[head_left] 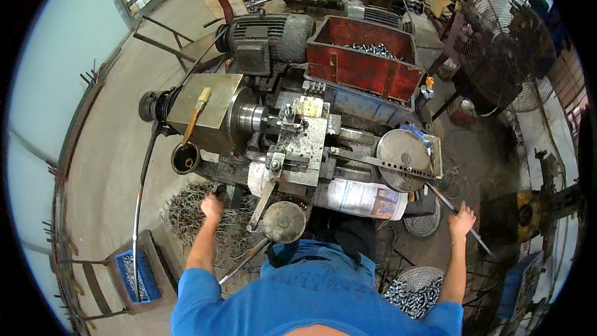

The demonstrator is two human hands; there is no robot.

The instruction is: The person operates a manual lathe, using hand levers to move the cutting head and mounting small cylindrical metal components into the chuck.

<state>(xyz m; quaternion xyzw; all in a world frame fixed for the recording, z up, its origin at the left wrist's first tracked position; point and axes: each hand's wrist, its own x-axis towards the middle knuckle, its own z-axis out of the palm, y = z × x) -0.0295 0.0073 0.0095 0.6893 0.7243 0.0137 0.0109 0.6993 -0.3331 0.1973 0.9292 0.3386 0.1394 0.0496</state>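
A small lathe (pixel 301 140) stands before me, with a shiny chuck (pixel 252 118) at its left. My left hand (pixel 212 206) is closed at the lathe's front left, beside a dark block and above a heap of metal shavings (pixel 186 214); what it grips is hidden. Out to the right, my right hand (pixel 461 219) is closed around a long metal lever (pixel 443 196), which slants down from beside a round metal disc (pixel 404 152). Between my arms sits a round-ended lever (pixel 284 221), close to my body, with neither hand on it.
A brush (pixel 200 102) lies on the headstock cover, above a dark cup (pixel 185 158). Behind are a motor (pixel 264 40) and a red bin (pixel 367 65) of metal parts. A basket (pixel 413 292) of parts is low right, a blue crate (pixel 137 277) low left, a fan (pixel 504 50) far right.
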